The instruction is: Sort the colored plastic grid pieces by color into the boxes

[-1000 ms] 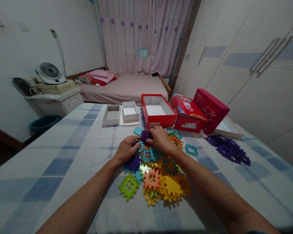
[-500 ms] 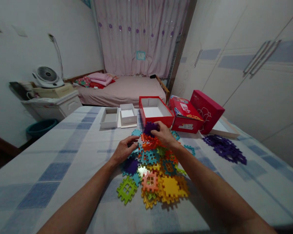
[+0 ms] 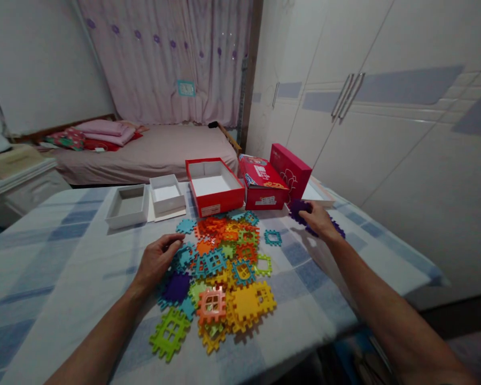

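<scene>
My right hand (image 3: 319,218) pinches a purple interlocking plastic tile (image 3: 297,209) over a pile of purple tiles (image 3: 338,229) on the right, which my hand and forearm partly hide. My left hand (image 3: 157,261) rests at the left edge of a mixed heap, loosely curved and holding nothing. Blue tiles (image 3: 215,261) lie beside its fingers, and a flat purple tile (image 3: 177,287) is just below it. Yellow tiles (image 3: 246,303), a salmon window tile (image 3: 211,305) and a green window tile (image 3: 170,332) lie nearest me. Orange tiles (image 3: 212,226) cover the far part.
Behind the heap stand two small white boxes, one a grey-lined box (image 3: 128,206), the other a white box (image 3: 166,192). Beside them are an open red box (image 3: 220,200), a red printed box (image 3: 263,184) and an upright crimson box (image 3: 291,168). The checked tablecloth (image 3: 84,267) covers the table.
My right hand has carried a purple tile from the far side of the heap to the purple pile on the right. The view has turned right. My left hand stays beside the heap.
</scene>
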